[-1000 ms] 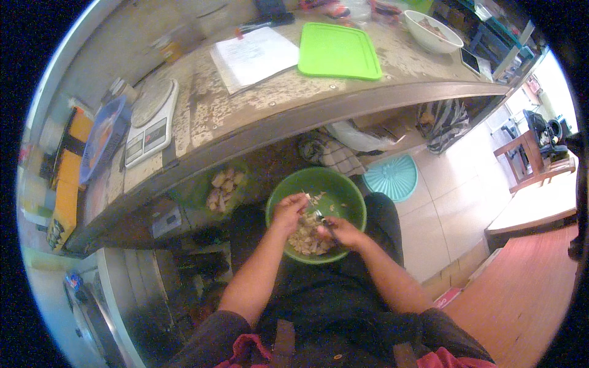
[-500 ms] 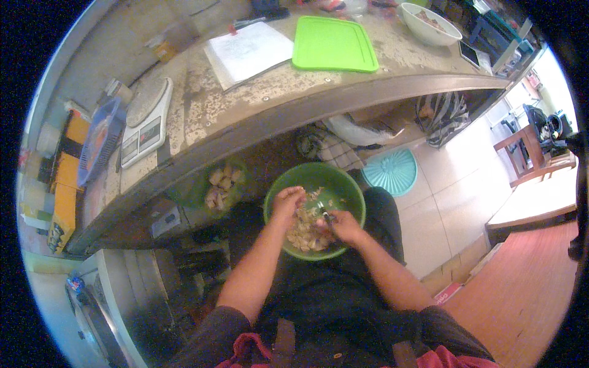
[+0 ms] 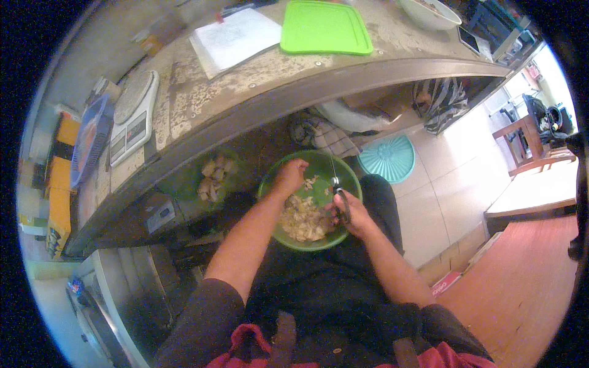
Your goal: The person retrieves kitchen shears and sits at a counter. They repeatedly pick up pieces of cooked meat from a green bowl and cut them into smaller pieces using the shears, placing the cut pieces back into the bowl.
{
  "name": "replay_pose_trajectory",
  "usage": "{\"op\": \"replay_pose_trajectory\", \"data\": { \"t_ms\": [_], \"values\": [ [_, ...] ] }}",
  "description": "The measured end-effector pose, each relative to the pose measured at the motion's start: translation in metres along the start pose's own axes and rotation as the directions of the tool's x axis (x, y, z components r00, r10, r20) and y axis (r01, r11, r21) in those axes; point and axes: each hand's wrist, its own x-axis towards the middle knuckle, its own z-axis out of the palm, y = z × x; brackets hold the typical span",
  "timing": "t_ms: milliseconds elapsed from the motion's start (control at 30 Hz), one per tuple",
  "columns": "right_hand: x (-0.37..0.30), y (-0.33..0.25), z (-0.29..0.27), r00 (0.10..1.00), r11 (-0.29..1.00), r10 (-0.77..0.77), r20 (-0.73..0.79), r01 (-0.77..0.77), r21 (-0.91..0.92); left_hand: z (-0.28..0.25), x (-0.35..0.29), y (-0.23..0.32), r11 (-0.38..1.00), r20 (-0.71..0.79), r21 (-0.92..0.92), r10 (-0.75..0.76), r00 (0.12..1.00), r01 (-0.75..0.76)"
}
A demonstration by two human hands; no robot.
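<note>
A round green basin (image 3: 353,228) rests on my lap, with pale cut pieces (image 3: 304,221) heaped in its near part and small bits stuck farther up the inside. In my right hand (image 3: 356,218), at the basin's right side, is a pair of scissors (image 3: 338,195) with dark handles. Its thin metal blades point up and away from me. My left hand (image 3: 292,178) is over the basin's left part, fingers curled together; what they hold, if anything, is hidden. Left of the basin, larger pale chunks (image 3: 215,175) lie in a green container (image 3: 236,162).
A worn counter (image 3: 239,98) curves ahead, bearing a kitchen scale (image 3: 132,132), a blue basket (image 3: 92,138), papers (image 3: 236,37), a lime-green lid (image 3: 326,27) and a white bowl (image 3: 432,15). On the floor are a turquoise ribbed piece (image 3: 388,159) and a checked cloth (image 3: 331,138).
The scissors have turned from inside the basin to point up and away, and my right hand has shifted slightly right. My left hand has moved a little farther from me. The whole view has shifted.
</note>
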Motion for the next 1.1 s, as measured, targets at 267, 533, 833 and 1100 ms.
{"op": "replay_pose_trajectory", "data": {
  "t_ms": [267, 533, 833, 1100],
  "values": [
    [0.003, 0.001, 0.003, 0.998, 0.998, -0.058, -0.038, 0.059, 0.032, 0.016, -0.071, -0.024, 0.977, 0.45, 0.193, -0.008, 0.893, -0.088],
    [0.007, 0.005, 0.003, 0.998, 0.999, -0.037, -0.047, 0.038, 0.007, 0.006, -0.089, 0.001, 0.982, 0.428, 0.183, -0.046, 0.903, -0.037],
    [0.009, 0.005, 0.005, 0.998, 0.999, -0.03, -0.058, 0.029, -0.02, 0.001, -0.095, 0.0, 0.959, 0.277, -0.092, -0.234, 0.932, 0.268],
    [0.011, 0.009, 0.001, 0.999, 0.998, -0.014, -0.031, 0.012, -0.06, -0.014, -0.091, -0.001, 0.551, 0.408, -0.624, -0.376, 0.832, 0.555]
  ]
}}
